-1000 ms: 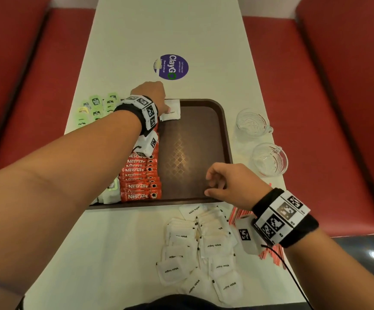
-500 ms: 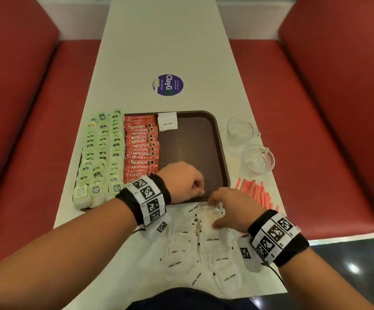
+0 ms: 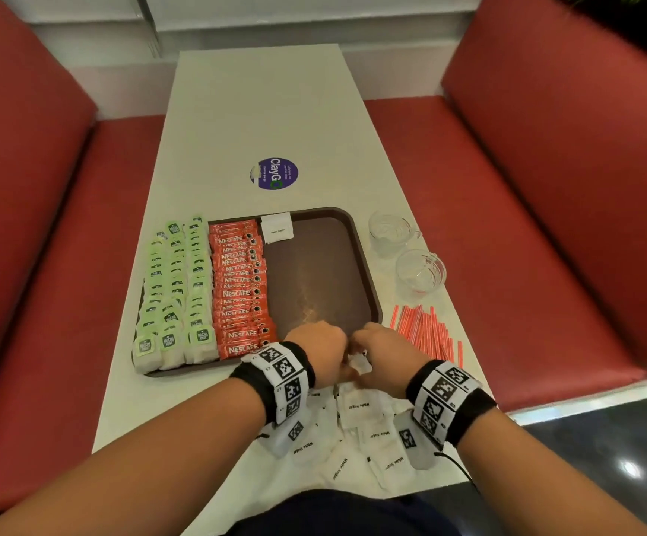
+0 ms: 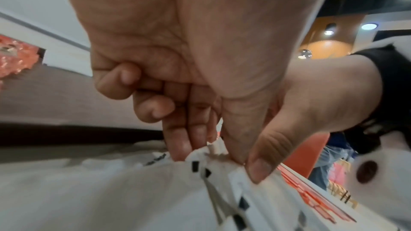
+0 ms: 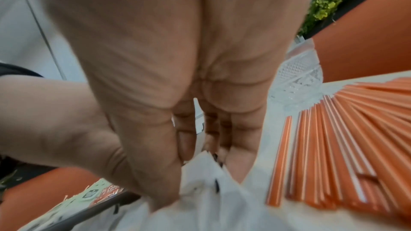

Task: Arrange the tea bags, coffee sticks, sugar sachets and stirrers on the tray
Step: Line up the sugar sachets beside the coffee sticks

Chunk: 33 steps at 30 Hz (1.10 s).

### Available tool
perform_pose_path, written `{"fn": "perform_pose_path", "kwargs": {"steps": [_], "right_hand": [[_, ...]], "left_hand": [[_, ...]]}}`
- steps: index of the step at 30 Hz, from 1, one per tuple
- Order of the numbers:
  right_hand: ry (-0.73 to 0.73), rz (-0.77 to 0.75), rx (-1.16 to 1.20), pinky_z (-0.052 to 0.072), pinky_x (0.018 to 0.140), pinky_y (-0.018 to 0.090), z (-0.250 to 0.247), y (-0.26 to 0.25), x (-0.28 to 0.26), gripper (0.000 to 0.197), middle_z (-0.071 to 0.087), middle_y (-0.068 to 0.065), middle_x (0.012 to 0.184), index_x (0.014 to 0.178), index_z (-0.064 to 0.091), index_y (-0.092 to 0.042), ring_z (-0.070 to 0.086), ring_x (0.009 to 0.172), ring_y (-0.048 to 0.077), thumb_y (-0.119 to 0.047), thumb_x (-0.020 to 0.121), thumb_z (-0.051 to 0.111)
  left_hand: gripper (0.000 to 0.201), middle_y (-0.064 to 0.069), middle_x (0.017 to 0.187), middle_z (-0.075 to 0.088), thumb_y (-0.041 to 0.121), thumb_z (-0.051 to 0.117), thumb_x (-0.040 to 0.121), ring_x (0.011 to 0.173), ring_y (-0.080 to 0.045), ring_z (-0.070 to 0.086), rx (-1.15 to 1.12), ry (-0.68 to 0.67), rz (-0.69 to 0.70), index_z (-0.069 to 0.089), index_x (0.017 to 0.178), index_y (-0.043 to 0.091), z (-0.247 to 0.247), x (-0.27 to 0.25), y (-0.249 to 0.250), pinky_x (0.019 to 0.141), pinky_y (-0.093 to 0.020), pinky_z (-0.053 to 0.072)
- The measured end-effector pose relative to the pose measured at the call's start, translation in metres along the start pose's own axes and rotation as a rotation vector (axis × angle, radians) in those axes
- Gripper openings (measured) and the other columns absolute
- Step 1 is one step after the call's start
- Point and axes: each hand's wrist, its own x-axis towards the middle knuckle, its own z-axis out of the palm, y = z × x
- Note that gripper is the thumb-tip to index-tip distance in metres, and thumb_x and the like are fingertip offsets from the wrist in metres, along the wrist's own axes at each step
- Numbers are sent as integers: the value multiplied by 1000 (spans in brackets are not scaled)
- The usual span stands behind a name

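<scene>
Left hand (image 3: pixel 320 348) and right hand (image 3: pixel 385 355) side by side, both pinching white sugar sachets (image 3: pixel 358 408) from the pile just off the tray's (image 3: pixel 366 272) near edge; one sachet (image 3: pixel 276 230) lies in the tray's far end beside the coffee sticks (image 3: pixel 238 288).

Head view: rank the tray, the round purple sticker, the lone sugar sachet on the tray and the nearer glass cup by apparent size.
1. tray
2. nearer glass cup and round purple sticker: look alike, left unranked
3. lone sugar sachet
</scene>
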Motion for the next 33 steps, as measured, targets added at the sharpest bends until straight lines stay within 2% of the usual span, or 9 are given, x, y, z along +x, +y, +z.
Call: {"fn": "perform_pose_path", "kwargs": {"steps": [4, 8, 12, 15, 18, 20, 22, 28, 33], "right_hand": [[66, 19, 91, 43, 78, 23, 3, 0, -1, 48, 51, -1, 110, 109, 55, -18, 52, 91, 15, -23, 72, 85], [115, -14, 167, 44, 67, 23, 6, -5, -4, 50, 43, -1, 109, 102, 47, -20, 50, 78, 12, -18, 70, 84], [198, -98, 215, 40, 70, 17, 6, -11, -6, 49, 43, -3, 108, 98, 42, -26, 49, 79, 9, -19, 72, 84], [261, -98, 253, 38, 71, 12, 2, -11, -6, 50, 45, -8, 106, 102, 43, -31, 48, 81, 2, -22, 74, 83], [231, -19, 236, 47, 77, 24, -4, -8, -4, 51, 55, -7, 106, 117, 48, -24, 55, 89, 10, -30, 79, 80], [210, 16, 250, 52, 83, 32, -7, -5, -1, 52, 61, -5, 108, 125, 49, -22, 60, 92, 13, -34, 83, 77], [217, 30, 300, 52, 84, 32, -10, -5, 2, 49, 63, -5, 109, 128, 51, -23, 60, 91, 12, -33, 86, 74], [228, 21, 396, 49, 93, 28, -18, -10, 11, 37, 66, -8, 116, 123, 59, -26, 60, 105, 9, -26, 89, 72], [205, 13, 368, 48, 71, 18, -20, -13, 15, 16, 66, -3, 106, 108, 60, -26, 62, 93, 13, -15, 99, 54]], "left_hand": [[32, -1, 89, 70, 45, 70, 83, 80, -21, 66, -105, -29, 4, 70, 96, 16, -2, 1, -1, 72, -34, 56], [30, -3, 88, 69, 39, 71, 82, 79, -20, 66, -155, -71, 39, 68, 98, 15, -3, 0, -5, 76, -38, 58], [29, -7, 82, 68, 38, 72, 81, 74, -23, 64, -174, -55, 47, 66, 90, 11, -7, -5, -12, 66, -36, 55], [23, 4, 77, 61, 37, 75, 78, 67, -14, 57, -262, 27, 35, 59, 83, 21, -10, -7, -23, 57, -25, 42], [28, 9, 91, 65, 29, 75, 79, 78, -12, 63, -411, 106, 13, 59, 102, 27, -16, -12, -35, 66, -23, 51], [38, 9, 96, 68, 24, 73, 81, 77, -7, 67, -515, 139, 22, 57, 115, 31, -20, -18, -41, 66, -19, 54], [39, 12, 96, 69, 21, 71, 82, 74, 0, 66, -564, 175, 42, 57, 117, 34, -22, -23, -46, 65, -17, 54], [33, 13, 97, 67, 23, 71, 81, 83, -1, 64, -621, 217, 21, 58, 109, 34, -19, -32, -58, 79, -32, 56], [32, 7, 94, 69, 35, 69, 68, 84, -16, 69, -751, 255, -14, 56, 98, 38, -18, -37, -66, 76, -46, 59]]}}
